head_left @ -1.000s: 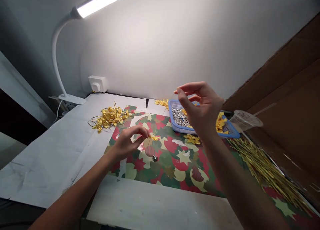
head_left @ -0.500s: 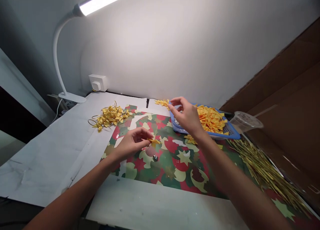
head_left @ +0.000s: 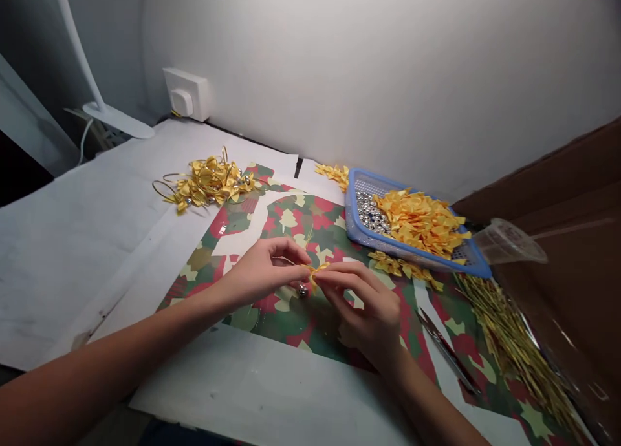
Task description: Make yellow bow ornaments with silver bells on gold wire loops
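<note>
- Right now both of the person's hands meet over the camouflage-patterned sheet point(head_left: 262, 317), working at one small yellow ribbon bow point(head_left: 319, 269).
- The left hand point(head_left: 264, 265) has its thumb and forefinger pinching the bow's left side.
- The right hand point(head_left: 371, 307) comes in opposite, its fingertips pressed together on the bow's right side.
- A silver bell point(head_left: 303, 290) shows just below the left fingertips; I can't tell whether it hangs or rests on the sheet.
- Over to the left, a pile of yellow bows with wire loops and bells point(head_left: 208, 178) lies partly on the sheet, partly on the white-covered worktop point(head_left: 116, 239).
- Beyond the right hand stands a blue plastic basket point(head_left: 422, 257), with loose silver bells point(head_left: 371, 213) at its left end and heaped yellow bows point(head_left: 422, 220) beside them.
- More bows point(head_left: 388, 263) lie along the basket's near side.
- To the right of the right hand lies a slim, pointed metal tool point(head_left: 449, 352), near a bundle of gold-coloured ties point(head_left: 504, 329).
- A clear plastic cup point(head_left: 509, 242) leans at the basket's right end.
</note>
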Tool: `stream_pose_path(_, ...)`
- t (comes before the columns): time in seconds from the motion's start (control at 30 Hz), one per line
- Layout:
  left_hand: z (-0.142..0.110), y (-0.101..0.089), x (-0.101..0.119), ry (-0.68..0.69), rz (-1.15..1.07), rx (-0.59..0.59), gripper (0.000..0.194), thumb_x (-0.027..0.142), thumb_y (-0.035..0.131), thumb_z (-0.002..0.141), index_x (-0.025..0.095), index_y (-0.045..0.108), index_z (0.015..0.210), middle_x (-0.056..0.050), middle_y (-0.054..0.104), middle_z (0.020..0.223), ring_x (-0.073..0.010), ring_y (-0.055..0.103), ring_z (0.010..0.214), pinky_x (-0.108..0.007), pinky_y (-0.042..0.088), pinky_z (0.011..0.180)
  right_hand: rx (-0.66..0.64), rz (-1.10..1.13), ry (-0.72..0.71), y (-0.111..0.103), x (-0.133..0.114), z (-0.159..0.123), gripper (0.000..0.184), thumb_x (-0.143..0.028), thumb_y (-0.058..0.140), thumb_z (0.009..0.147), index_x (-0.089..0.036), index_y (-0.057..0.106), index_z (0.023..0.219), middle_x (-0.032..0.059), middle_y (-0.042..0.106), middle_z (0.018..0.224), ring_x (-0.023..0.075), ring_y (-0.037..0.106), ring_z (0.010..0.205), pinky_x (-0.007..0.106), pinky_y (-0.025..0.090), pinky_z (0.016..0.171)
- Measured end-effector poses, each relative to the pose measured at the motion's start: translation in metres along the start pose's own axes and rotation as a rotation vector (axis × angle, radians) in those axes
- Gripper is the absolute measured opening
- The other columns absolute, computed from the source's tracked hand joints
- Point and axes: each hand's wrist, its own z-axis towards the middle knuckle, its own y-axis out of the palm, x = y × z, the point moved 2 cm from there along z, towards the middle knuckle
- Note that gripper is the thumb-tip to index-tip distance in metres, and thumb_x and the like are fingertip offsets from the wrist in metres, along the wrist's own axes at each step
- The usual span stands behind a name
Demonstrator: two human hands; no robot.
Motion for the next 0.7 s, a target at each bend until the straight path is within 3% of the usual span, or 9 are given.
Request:
stream_pose_path(0.23, -0.009, 0.015, -0.008, -0.068, 0.194, -0.118, 0.008, 0.016, 0.064, 0.069, 0.017, 0.061, 0.076, 0.002, 0.064, 0.062, -0.0133, 0.063, 0.057, -0.022, 0.049, 0.052, -0.112, 0.139, 0.327, -0.018, -0.01, -0.019, 0.021, -0.004, 0.062, 0.08, -0.022, 0.069, 0.087, 0.0033, 0.073, 0.079, 0.0169, 0.068, 0.069, 0.026, 0.056, 0.057)
stream_pose_path(0.4, -0.019, 0.032, -0.018, -0.142, 0.311, -0.306, 0.006, 0.014, 0.056, 0.074, 0.017, 0.06, 0.073, 0.006, 0.057, 0.051, -0.0105, 0.057, 0.044, -0.016, 0.044, 0.041, -0.134, 0.177, 0.531, -0.026, -0.024, -0.05, 0.024, -0.003, 0.064, 0.079, -0.022, 0.07, 0.09, 0.0037, 0.074, 0.08, 0.018, 0.069, 0.069, 0.028, 0.058, 0.062)
stream_pose_path(0.57, -0.022, 0.037, -0.026, -0.09, 0.409, -0.296, 0.006, 0.017, 0.054, 0.077, 0.02, 0.058, 0.081, 0.005, 0.065, 0.064, -0.0081, 0.059, 0.045, -0.013, 0.043, 0.041, -0.034, 0.146, 0.584, -0.028, -0.033, -0.072, 0.035, 0.003, 0.062, 0.076, -0.024, 0.068, 0.099, 0.0021, 0.074, 0.085, 0.0175, 0.07, 0.072, 0.028, 0.059, 0.066)
stream_pose_path(0.7, -0.021, 0.039, -0.026, -0.066, 0.436, -0.255, 0.007, 0.017, 0.053, 0.076, 0.021, 0.054, 0.082, 0.005, 0.066, 0.068, -0.0063, 0.054, 0.041, -0.012, 0.039, 0.037, -0.087, 0.135, 0.577, -0.028, -0.034, -0.08, 0.042, 0.005, 0.061, 0.075, -0.022, 0.066, 0.106, 0.003, 0.075, 0.092, 0.0181, 0.071, 0.078, 0.027, 0.06, 0.069)
